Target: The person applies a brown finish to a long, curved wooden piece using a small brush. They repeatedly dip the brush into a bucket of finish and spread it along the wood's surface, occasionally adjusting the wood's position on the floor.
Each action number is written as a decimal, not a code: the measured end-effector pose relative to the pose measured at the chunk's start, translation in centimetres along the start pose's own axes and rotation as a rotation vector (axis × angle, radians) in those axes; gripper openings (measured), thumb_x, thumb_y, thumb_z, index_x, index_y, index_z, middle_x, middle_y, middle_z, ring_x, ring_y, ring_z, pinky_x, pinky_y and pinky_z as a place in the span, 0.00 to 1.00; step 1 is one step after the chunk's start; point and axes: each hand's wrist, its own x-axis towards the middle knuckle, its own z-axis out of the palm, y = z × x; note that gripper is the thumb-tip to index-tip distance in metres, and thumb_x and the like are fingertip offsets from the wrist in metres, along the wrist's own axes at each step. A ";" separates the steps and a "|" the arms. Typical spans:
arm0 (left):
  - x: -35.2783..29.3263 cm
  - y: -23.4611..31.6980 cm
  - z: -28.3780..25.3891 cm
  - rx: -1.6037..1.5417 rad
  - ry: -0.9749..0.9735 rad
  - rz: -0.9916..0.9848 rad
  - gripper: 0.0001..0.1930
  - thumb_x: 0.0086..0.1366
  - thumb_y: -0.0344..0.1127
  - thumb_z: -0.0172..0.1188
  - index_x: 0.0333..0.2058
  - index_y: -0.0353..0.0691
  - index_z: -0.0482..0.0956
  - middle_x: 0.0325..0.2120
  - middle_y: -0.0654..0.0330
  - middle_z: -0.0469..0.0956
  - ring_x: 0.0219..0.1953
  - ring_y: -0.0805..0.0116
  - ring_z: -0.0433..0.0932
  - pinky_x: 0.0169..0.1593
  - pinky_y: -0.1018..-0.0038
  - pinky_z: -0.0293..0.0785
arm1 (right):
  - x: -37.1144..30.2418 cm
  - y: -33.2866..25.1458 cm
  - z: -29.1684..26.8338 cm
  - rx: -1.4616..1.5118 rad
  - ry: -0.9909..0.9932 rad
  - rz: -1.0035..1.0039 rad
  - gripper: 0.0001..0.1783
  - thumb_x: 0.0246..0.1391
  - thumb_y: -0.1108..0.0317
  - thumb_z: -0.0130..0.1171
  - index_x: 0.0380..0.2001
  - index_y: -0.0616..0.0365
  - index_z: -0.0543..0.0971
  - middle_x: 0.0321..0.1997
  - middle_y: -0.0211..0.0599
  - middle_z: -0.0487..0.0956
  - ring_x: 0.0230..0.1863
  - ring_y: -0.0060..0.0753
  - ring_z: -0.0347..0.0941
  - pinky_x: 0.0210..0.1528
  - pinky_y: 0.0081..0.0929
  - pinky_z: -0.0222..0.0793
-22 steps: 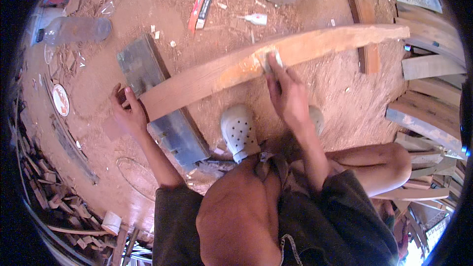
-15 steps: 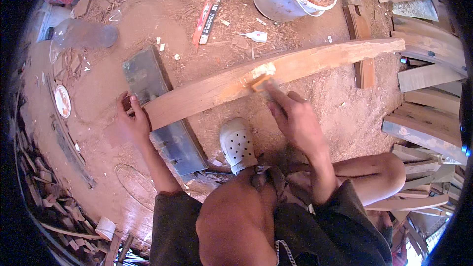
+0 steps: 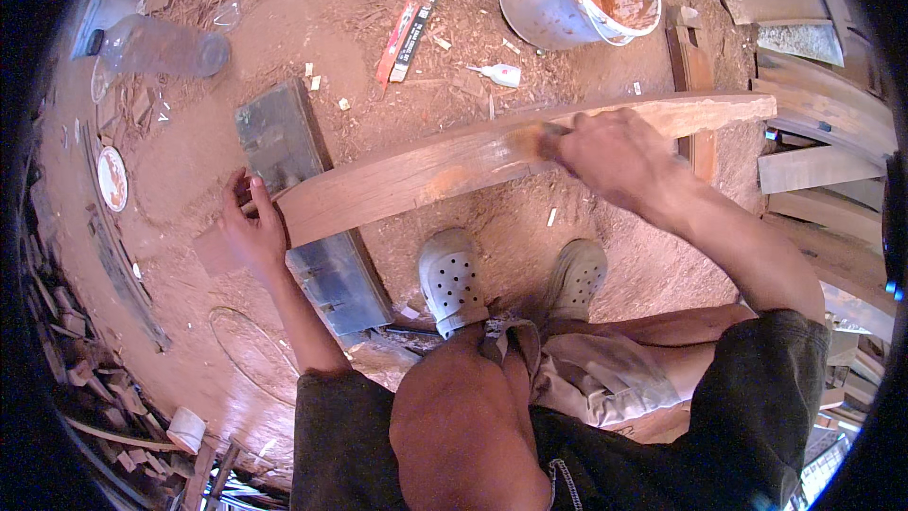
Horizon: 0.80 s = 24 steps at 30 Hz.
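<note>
A long, slightly curved wooden board (image 3: 378,185) lies across in front of me, tapering toward its far right end. My left hand (image 3: 253,227) is closed around its left end, fingers curled at the edge. In my right hand (image 3: 619,159) is a small scraper (image 3: 549,140), pressed to the board right of its middle; motion blurs it and the fingers hide most of it. A smear of orange-tan filler (image 3: 446,180) marks the board's face, and a paler streak runs toward the scraper. A dark block (image 3: 279,137) props the left part, a brown wood block (image 3: 698,156) the right.
A white bucket (image 3: 539,5) with reddish-brown residue stands beyond the board. Nearer lie a small white squeeze bottle (image 3: 501,74) and a long red-and-black package (image 3: 413,19). A clear plastic bottle (image 3: 165,45) lies at left. Timber pieces (image 3: 818,170) are stacked at right; offcuts (image 3: 104,378) at lower left.
My right hand has slid the scraper rightward along the board, and the thick pale filler is now spread thin. My left hand stays at the board's end. My right leg has shifted, showing a second clog.
</note>
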 end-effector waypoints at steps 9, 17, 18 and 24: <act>-0.2 -1.5 0.1 -0.051 0.020 -0.019 0.17 0.68 0.44 0.60 0.48 0.37 0.81 0.39 0.50 0.83 0.41 0.58 0.81 0.46 0.65 0.76 | -3.0 0.1 2.7 0.763 0.392 0.227 0.22 0.61 0.64 0.58 0.56 0.61 0.76 0.48 0.52 0.82 0.49 0.59 0.78 0.55 0.42 0.74; 0.3 -0.3 0.1 -0.029 0.003 0.032 0.17 0.68 0.43 0.60 0.47 0.36 0.81 0.38 0.49 0.83 0.40 0.58 0.83 0.44 0.65 0.77 | -0.3 -11.5 9.0 1.063 0.798 0.417 0.23 0.61 0.70 0.58 0.60 0.56 0.74 0.46 0.61 0.80 0.46 0.61 0.79 0.48 0.44 0.76; 0.2 -0.5 0.2 -0.037 0.004 0.037 0.17 0.68 0.43 0.60 0.47 0.36 0.81 0.37 0.49 0.83 0.39 0.57 0.83 0.44 0.65 0.78 | 0.2 -12.2 9.0 1.074 0.809 0.439 0.24 0.61 0.70 0.58 0.61 0.55 0.74 0.43 0.62 0.80 0.43 0.62 0.79 0.45 0.45 0.77; -0.1 0.4 0.0 -0.018 0.025 0.051 0.18 0.68 0.43 0.59 0.47 0.34 0.80 0.38 0.47 0.83 0.39 0.57 0.83 0.42 0.67 0.79 | 1.8 -13.4 8.3 1.034 0.699 0.553 0.28 0.61 0.68 0.58 0.64 0.51 0.70 0.31 0.60 0.77 0.31 0.63 0.77 0.32 0.53 0.74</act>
